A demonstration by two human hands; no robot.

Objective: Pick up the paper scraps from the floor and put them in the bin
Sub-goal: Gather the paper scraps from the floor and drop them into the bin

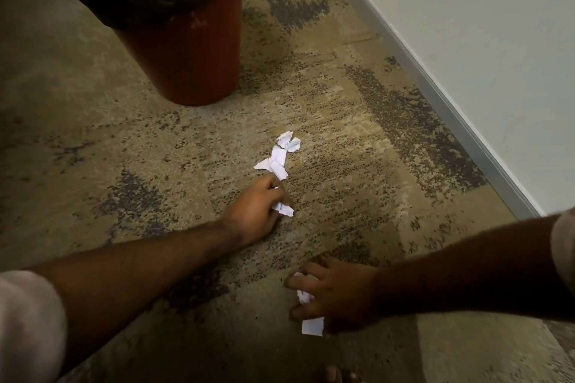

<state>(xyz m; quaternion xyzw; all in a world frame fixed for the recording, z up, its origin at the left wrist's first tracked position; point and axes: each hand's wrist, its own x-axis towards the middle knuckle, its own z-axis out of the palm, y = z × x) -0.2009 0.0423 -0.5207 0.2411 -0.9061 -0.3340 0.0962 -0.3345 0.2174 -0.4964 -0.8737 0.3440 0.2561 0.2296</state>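
Observation:
Several white paper scraps (278,156) lie in a small cluster on the patterned carpet, mid-frame. Just below them my left hand (253,211) rests low on the carpet, its fingers closed around crumpled white scraps (283,209) that poke out at the fingertips. My right hand (329,295) is lower right, fingers curled over more white scraps (312,325), one flat piece sticking out beneath the hand. The bin (186,50), red-brown with a black bag folded over its rim, stands at the upper left, beyond both hands.
A white wall (482,40) with a grey skirting strip (451,109) runs diagonally down the right side. Mottled beige and grey carpet (93,134) covers the floor. Toes of a bare foot (336,375) show at the bottom edge.

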